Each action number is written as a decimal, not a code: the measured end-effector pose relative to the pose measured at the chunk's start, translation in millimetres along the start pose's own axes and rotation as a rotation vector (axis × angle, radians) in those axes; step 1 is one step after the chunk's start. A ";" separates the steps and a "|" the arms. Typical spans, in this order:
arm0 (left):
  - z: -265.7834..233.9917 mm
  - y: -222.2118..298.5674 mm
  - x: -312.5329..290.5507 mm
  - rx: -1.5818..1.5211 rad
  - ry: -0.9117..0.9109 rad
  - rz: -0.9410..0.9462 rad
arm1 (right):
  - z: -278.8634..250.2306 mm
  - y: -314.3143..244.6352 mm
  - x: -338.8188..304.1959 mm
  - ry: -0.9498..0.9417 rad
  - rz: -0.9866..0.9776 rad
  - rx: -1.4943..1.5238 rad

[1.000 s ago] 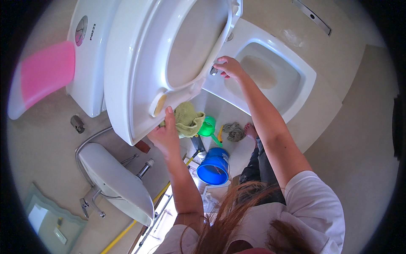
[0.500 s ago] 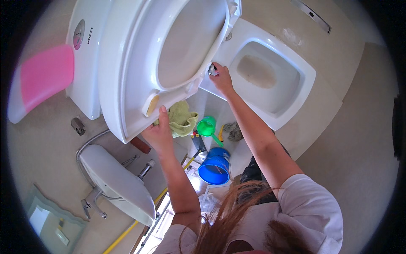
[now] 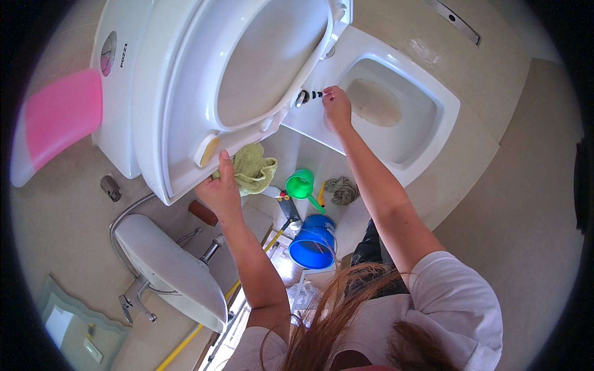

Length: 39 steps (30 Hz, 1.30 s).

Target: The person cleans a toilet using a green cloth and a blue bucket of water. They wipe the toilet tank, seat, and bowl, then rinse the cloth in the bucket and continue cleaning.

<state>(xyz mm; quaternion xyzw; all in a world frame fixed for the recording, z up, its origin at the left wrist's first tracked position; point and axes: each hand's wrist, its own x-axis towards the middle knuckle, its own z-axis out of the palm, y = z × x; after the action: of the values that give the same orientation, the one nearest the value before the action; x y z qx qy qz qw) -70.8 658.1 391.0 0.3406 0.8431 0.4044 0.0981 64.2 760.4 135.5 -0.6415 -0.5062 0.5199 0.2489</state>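
My left hand [image 3: 221, 190] grips the lower corner of the raised white toilet seat and lid [image 3: 179, 148], thumb over the edge. A yellow-green cloth [image 3: 250, 172] hangs right beside that hand; whether the fingers also hold it is hidden. Over the left rim of the white toilet bowl [image 3: 436, 123], my right hand [image 3: 338, 108] pinches a small black-and-white fitting [image 3: 317, 95], its exact kind too small to make out. Just left of it, a silver hinge mount [image 3: 302, 98] sits at the edge of the seat.
A white cistern [image 3: 127, 105] stands behind the lid, beside a pink-and-white panel [image 3: 65, 114]. Down on the floor are a green dipper [image 3: 300, 183], a blue bucket [image 3: 314, 242] and a grey rag [image 3: 342, 191]. A washbasin [image 3: 167, 266] juts out at lower left.
My right hand has drawn away from the hinge to the right, exposing the silver mount and the small fitting. My left hand and the seat with its lid have shifted slightly left.
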 end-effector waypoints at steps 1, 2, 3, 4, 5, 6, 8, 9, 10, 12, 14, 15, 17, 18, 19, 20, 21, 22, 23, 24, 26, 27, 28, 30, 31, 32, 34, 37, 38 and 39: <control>-0.3 -0.1 -0.1 -0.007 0.000 0.002 | -3.2 -4.5 -1.4 0.049 -0.047 -0.086; -0.7 -1.2 0.2 -0.014 0.011 0.002 | -2.8 -6.4 -3.5 0.044 -0.076 -0.112; 0.0 -2.1 0.8 -0.026 0.020 0.004 | -3.6 -7.5 -4.5 0.042 -0.106 -0.139; 0.2 -3.0 1.5 -0.037 0.029 0.005 | -3.8 -8.8 -5.0 0.040 -0.136 -0.166; -1.4 -4.0 1.9 -0.014 0.002 -0.009 | -2.9 -10.6 -5.0 0.014 -0.199 -0.231; -3.5 -5.8 2.4 0.009 -0.029 -0.024 | -1.6 -12.2 -5.0 -0.010 -0.258 -0.297; -5.1 -10.8 4.5 0.020 -0.053 -0.021 | 0.1 -15.2 -3.5 -0.052 -0.363 -0.412; -5.1 -12.9 5.5 0.009 -0.046 -0.003 | 1.4 -15.5 0.4 -0.070 -0.409 -0.460; -4.1 -13.5 5.4 -0.003 -0.038 0.015 | 2.1 -15.4 3.4 -0.087 -0.454 -0.508; -2.2 -6.9 5.5 0.022 -0.027 0.029 | 2.7 -14.1 7.0 -0.120 -0.510 -0.541; 0.0 -4.1 4.7 0.016 -0.024 0.029 | 2.4 -11.9 7.7 -0.149 -0.541 -0.561; -0.7 -4.0 5.2 -0.001 -0.024 0.023 | 2.9 -13.0 7.1 -0.162 -0.545 -0.560; -1.2 -4.3 5.9 -0.006 -0.015 0.020 | 2.9 -15.2 6.7 -0.176 -0.540 -0.566; -1.5 -5.1 6.1 0.005 -0.006 0.023 | 3.0 -16.2 6.6 -0.179 -0.530 -0.571; -1.8 -5.2 6.1 0.017 0.003 0.026 | 3.5 -17.4 6.1 -0.181 -0.520 -0.576; -2.0 -4.7 5.7 -0.002 0.004 0.023 | 5.2 -19.1 4.8 -0.170 -0.486 -0.564; -1.1 -4.2 5.7 -0.023 0.004 0.017 | 7.5 -19.7 3.6 -0.159 -0.450 -0.555; -0.3 -3.9 5.7 -0.043 0.005 0.011 | 8.8 -19.8 2.5 -0.149 -0.414 -0.546; 0.8 -3.8 6.0 -0.057 0.006 0.015 | 9.2 -19.5 1.5 -0.142 -0.353 -0.501; 0.9 -3.9 6.2 -0.068 0.012 0.019 | 10.8 -20.1 -0.2 -0.140 -0.295 -0.454; -0.7 -3.6 6.2 -0.048 0.004 0.017 | 13.9 -21.4 -2.8 -0.146 -0.164 -0.330; -1.4 -3.1 6.1 -0.019 -0.011 0.012 | 14.6 -21.7 -3.4 -0.153 -0.090 -0.255; -2.1 -3.3 6.0 0.010 -0.026 0.005 | 15.7 -22.0 -4.2 -0.161 -0.015 -0.181; -3.3 -5.3 6.4 0.002 -0.028 0.029 | 23.1 -23.9 -7.9 -0.125 0.054 -0.049; -3.8 -6.4 6.8 -0.002 -0.031 0.040 | 27.0 -24.5 -9.6 -0.106 0.090 0.017; -3.2 -5.7 7.1 -0.027 -0.027 0.027 | 29.8 -24.7 -10.2 -0.095 0.100 0.038; -1.3 -1.8 7.4 -0.078 -0.018 0.004 | 35.9 -23.3 -8.9 -0.074 0.118 0.083; -3.6 -5.2 10.9 -0.018 -0.045 0.018 | 43.4 -14.7 -5.8 -0.050 0.098 0.184; -2.7 -4.1 10.8 -0.037 -0.040 0.000 | 43.8 -10.0 -4.8 -0.060 0.132 0.216; -2.8 -3.7 10.5 -0.052 -0.032 -0.019 | 43.4 -9.9 -5.8 -0.075 0.166 0.251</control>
<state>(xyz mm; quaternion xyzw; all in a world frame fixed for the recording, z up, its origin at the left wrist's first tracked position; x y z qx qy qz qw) -81.7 661.6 391.2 0.3364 0.8339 0.4196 0.1244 20.7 749.8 131.8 -0.6253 -0.3916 0.6213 0.2641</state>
